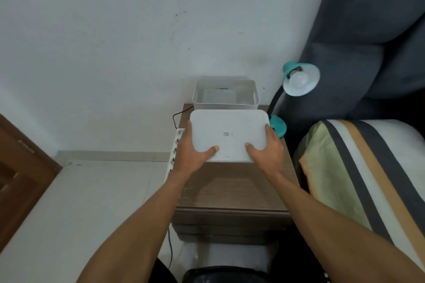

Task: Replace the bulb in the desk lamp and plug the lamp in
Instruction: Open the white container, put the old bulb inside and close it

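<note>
A teal desk lamp stands at the back right of a brown nightstand, its black neck bent so the shade faces me with a white bulb in it. My left hand and my right hand grip the two sides of a white box lid, held flat above the nightstand. Behind the lid sits the open white storage box against the wall. A white power strip lies along the nightstand's left edge, mostly hidden by my left hand.
A black cable loops up by the wall left of the box. A bed with a striped cover and a dark grey headboard is on the right. A brown door stands at the left. Pale floor lies between.
</note>
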A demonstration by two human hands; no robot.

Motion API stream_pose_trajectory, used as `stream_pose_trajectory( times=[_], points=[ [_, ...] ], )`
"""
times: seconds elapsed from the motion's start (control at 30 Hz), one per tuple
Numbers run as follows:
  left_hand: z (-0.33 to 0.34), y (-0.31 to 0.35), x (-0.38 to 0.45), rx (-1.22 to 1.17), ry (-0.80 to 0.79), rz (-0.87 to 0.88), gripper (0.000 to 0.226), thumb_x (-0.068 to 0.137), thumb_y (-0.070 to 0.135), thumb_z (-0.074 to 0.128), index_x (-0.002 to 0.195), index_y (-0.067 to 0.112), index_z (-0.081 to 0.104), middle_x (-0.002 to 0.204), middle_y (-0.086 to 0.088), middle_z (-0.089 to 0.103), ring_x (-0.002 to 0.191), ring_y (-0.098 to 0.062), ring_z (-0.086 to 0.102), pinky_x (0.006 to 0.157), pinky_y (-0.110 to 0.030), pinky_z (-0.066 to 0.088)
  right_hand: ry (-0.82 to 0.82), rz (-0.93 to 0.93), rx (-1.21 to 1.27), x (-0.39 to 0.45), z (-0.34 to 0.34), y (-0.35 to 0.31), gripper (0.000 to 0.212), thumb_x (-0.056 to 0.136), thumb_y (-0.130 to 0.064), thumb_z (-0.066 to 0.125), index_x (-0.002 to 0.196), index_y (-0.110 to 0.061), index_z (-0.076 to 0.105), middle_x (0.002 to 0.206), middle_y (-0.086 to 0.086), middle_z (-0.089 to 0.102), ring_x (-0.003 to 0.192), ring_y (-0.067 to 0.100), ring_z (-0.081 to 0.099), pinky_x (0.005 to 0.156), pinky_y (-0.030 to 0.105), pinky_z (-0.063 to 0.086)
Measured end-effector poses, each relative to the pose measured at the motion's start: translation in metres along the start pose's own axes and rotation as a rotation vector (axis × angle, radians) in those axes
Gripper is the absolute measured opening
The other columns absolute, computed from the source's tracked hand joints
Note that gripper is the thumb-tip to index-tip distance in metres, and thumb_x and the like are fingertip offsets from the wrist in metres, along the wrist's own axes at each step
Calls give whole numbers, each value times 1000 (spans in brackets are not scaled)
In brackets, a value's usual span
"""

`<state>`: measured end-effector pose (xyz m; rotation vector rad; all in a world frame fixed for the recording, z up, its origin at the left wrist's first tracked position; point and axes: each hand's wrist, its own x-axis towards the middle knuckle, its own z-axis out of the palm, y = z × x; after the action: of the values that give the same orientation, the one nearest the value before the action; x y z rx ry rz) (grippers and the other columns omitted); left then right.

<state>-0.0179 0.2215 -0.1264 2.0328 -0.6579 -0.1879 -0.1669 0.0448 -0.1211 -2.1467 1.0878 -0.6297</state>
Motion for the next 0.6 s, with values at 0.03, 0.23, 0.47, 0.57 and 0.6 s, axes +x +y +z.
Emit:
stream_pose_trajectory(
  times=[0.03,0.23,0.47,0.57,0.6],
  points=[
    [4,-4,-11,11,-8,-21,113,73,47,90,160,21,23,157,-1,43,140,-21,43,110,-32,35,-1,12,11,-10,3,7,87,83,-42,72,154,-17,27,154,9,38,138,30,39,112,49,37],
    [26,-39,-54,99,-150,-139,117,79,51,84,163,20,9,168,-2,26,152,-24,31,121,-42,30,-81,121,-39,-62,19,46,85,85,-42,70,154,-19,26,153,7,38,134,31,42,106,46,41],
    [43,-67,-73,211,-279,-211,122,80,67,74,164,18,0,172,-4,13,157,-26,19,127,-45,24,-188,206,-160,-74,34,74,88,85,-49,67,155,-17,24,158,10,31,144,31,30,114,44,32],
    [48,-72,-75,312,-255,-171,119,85,69,67,163,11,-1,173,-9,4,160,-27,3,127,-40,11,-227,210,-234,-75,40,78,89,87,-53,62,156,-17,19,162,11,22,149,31,20,118,44,26],
    [50,-74,-76,352,-259,-155,119,86,71,64,163,8,-3,173,-10,0,160,-26,-3,127,-38,6,-231,202,-253,-75,42,80,89,87,-53,62,156,-16,19,163,12,21,150,31,18,119,44,24]
  ],
)
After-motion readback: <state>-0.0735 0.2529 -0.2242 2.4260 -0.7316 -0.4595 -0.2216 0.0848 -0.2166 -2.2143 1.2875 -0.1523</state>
